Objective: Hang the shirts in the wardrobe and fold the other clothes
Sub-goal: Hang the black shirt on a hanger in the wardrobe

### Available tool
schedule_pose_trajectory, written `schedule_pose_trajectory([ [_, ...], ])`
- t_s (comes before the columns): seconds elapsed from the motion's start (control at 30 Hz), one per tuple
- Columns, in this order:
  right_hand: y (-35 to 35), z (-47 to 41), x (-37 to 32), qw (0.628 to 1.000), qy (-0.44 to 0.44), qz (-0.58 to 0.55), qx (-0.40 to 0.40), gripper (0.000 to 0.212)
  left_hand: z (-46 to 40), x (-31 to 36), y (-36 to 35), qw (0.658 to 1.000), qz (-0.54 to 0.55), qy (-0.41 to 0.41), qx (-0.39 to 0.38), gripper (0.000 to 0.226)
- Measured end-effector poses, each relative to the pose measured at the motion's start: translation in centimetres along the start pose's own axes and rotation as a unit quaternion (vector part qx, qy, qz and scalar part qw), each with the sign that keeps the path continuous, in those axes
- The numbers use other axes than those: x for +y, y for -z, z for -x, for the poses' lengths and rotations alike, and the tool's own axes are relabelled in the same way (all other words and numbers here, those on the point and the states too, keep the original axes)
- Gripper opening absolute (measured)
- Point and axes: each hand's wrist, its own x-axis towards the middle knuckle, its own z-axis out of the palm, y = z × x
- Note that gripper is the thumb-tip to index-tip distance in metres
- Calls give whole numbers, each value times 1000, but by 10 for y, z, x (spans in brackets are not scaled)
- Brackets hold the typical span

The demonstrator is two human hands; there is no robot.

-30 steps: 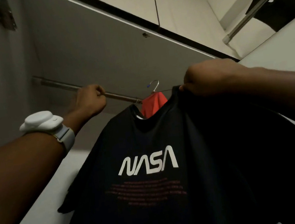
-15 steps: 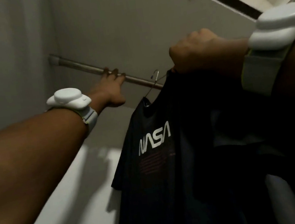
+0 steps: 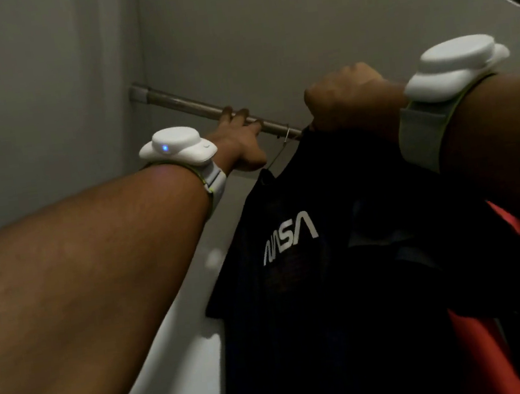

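bare rail [image 3: 175,101] left of left hand [image 3: 239,143], black shirt [image 3: 312,288] crowding the right

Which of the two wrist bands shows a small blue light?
The band on the left wrist, beside the left hand on the rail. The right wrist band shows no light in this view.

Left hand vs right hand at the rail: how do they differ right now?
The left hand lies on the bare rail with fingers draped over it, holding no garment; the right hand is a closed fist at the top of the black shirt. The left hand sits further along the rail toward the wall; the right is nearer the camera. Both are raised to rail height and wear white wrist devices.
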Motion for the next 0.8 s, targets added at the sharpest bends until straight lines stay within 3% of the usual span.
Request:
schedule_pose_trajectory([
  [0.13,9,5,0,993,-75,-96,2,35,0,14,5,997,63,33,13,71],
  [0.23,21,11,5,971,-123,-203,39,47,2,19,7,979,200,42,30,62],
  [0.37,27,44,25,959,-129,-235,88,52,24,53,-3,889,436,31,135,41],
  [0.47,34,86,37,952,-128,-268,77,50,74,93,5,834,516,-25,193,47],
  [0.57,46,146,46,944,-129,-298,64,43,141,138,13,787,570,-97,216,19],
  [0.7,90,322,56,955,-49,-292,-4,31,294,224,14,721,665,-180,70,7],
  [0.8,143,496,63,934,-20,-312,-175,21,432,299,5,675,698,-208,-113,7],
])
